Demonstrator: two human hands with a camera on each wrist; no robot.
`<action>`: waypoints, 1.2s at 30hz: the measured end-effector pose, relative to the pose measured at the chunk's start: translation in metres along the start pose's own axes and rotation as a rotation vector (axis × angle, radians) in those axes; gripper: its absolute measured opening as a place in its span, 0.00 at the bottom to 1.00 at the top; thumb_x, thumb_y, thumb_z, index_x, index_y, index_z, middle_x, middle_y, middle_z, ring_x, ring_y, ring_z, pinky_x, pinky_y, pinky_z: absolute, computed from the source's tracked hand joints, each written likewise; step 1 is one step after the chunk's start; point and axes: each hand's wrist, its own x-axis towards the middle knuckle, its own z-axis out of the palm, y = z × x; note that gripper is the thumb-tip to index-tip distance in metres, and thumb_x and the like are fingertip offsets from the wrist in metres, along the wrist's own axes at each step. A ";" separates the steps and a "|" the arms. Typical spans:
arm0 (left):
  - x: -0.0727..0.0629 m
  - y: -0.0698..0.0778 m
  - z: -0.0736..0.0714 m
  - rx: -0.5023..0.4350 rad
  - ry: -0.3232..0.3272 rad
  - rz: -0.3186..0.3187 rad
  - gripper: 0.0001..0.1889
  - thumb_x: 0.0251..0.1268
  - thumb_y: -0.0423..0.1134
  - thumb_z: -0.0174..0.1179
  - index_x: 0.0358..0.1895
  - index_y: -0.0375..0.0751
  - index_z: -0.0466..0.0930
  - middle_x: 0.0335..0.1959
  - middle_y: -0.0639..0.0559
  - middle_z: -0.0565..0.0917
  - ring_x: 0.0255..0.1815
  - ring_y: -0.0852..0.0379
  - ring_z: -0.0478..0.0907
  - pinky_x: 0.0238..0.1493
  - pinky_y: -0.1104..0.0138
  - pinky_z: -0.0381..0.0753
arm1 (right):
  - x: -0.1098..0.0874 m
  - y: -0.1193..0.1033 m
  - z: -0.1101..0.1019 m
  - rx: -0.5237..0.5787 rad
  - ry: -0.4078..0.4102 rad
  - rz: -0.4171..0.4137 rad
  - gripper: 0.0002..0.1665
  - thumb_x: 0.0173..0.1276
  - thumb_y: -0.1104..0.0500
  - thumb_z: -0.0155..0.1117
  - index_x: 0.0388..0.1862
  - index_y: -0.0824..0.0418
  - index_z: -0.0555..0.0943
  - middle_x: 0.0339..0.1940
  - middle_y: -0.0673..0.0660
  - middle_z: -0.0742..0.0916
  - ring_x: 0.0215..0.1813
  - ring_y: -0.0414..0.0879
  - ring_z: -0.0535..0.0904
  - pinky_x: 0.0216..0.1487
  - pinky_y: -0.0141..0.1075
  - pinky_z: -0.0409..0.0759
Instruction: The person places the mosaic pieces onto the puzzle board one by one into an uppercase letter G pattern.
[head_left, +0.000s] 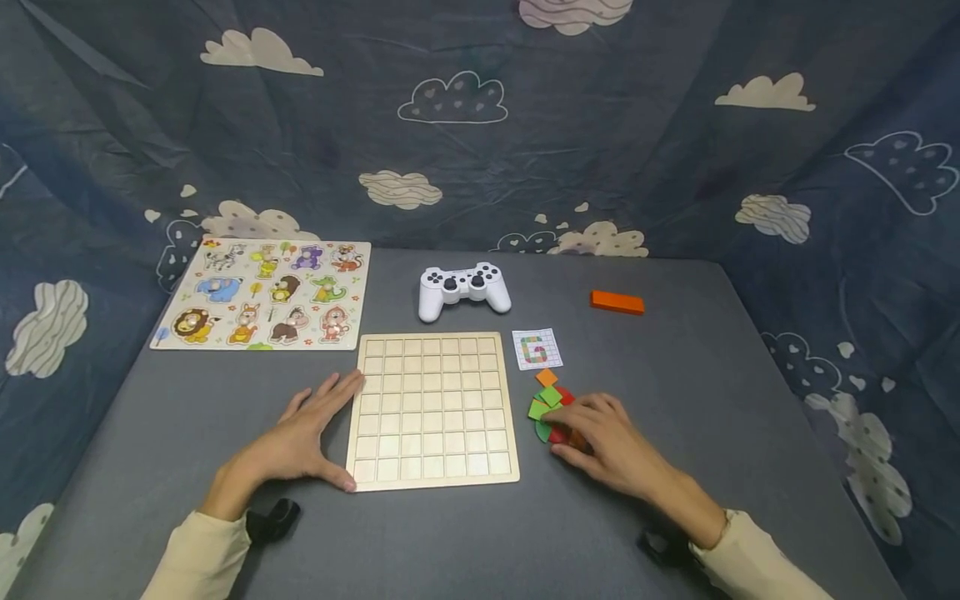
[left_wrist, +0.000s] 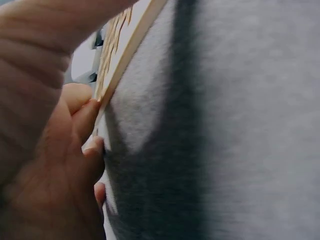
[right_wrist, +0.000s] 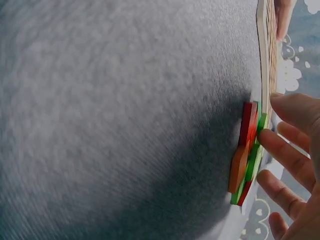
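Observation:
A pale wooden board (head_left: 433, 492) with a grid of square cells lies flat on the table. My left hand (head_left: 300, 442) rests along its left side with fingers spread, fingertips and thumb touching the edge. In the left wrist view, that hand's fingers (left_wrist: 85, 120) meet the board's rim (left_wrist: 131, 47). To the right of the board is a small pile of flat green pieces (head_left: 551, 395), red pieces (right_wrist: 246, 122) and orange pieces (head_left: 547, 378). Over this pile hovers my right hand (head_left: 618, 446), fingers apart and loosely bent, partly covering it. No piece is visibly pinched.
A small card with a coloured letter G on a grid (head_left: 536, 349) lies above the pile. Farther back are a white game controller (head_left: 464, 290), an orange block (head_left: 617, 302) and an animal puzzle board (head_left: 262, 293). A dark cloud-patterned cloth (head_left: 570, 150) hangs behind the table.

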 end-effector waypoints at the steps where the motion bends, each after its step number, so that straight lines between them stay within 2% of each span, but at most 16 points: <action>1: 0.000 0.000 -0.001 0.001 -0.005 0.001 0.76 0.24 0.66 0.81 0.82 0.42 0.46 0.83 0.44 0.49 0.82 0.34 0.39 0.73 0.35 0.37 | 0.000 0.000 0.000 -0.001 -0.003 -0.001 0.24 0.63 0.48 0.74 0.58 0.49 0.83 0.52 0.42 0.87 0.53 0.45 0.75 0.64 0.51 0.62; 13: 0.000 0.003 -0.008 0.036 -0.034 -0.013 0.76 0.23 0.66 0.81 0.81 0.43 0.47 0.82 0.40 0.49 0.81 0.31 0.39 0.72 0.33 0.38 | 0.009 -0.003 0.003 -0.034 0.022 -0.067 0.20 0.58 0.51 0.78 0.50 0.49 0.87 0.45 0.44 0.87 0.48 0.44 0.73 0.61 0.51 0.64; 17: 0.001 0.003 -0.007 0.038 -0.033 -0.012 0.76 0.22 0.66 0.81 0.82 0.42 0.47 0.82 0.39 0.48 0.81 0.31 0.39 0.72 0.33 0.38 | 0.012 -0.004 0.004 -0.067 0.007 -0.058 0.20 0.57 0.50 0.79 0.49 0.49 0.88 0.44 0.46 0.87 0.46 0.44 0.72 0.60 0.52 0.63; 24: 0.001 0.002 -0.005 0.024 -0.033 -0.012 0.78 0.21 0.64 0.82 0.82 0.42 0.45 0.83 0.42 0.47 0.82 0.33 0.38 0.72 0.35 0.39 | 0.014 -0.006 0.005 -0.066 -0.037 -0.026 0.23 0.57 0.52 0.79 0.53 0.50 0.87 0.45 0.46 0.88 0.45 0.43 0.69 0.60 0.52 0.62; 31: 0.002 0.002 -0.006 0.005 -0.047 -0.006 0.78 0.22 0.64 0.82 0.82 0.43 0.44 0.84 0.44 0.45 0.82 0.33 0.37 0.73 0.35 0.37 | 0.016 -0.006 0.003 -0.050 -0.052 -0.031 0.18 0.61 0.52 0.76 0.50 0.51 0.87 0.45 0.46 0.89 0.46 0.43 0.72 0.61 0.51 0.64; 36: 0.002 0.003 -0.007 0.041 -0.040 -0.007 0.78 0.21 0.66 0.82 0.82 0.41 0.46 0.83 0.41 0.47 0.82 0.32 0.39 0.72 0.35 0.41 | 0.017 -0.006 0.005 -0.074 -0.066 -0.030 0.17 0.62 0.48 0.75 0.47 0.51 0.87 0.44 0.46 0.88 0.47 0.44 0.74 0.61 0.52 0.66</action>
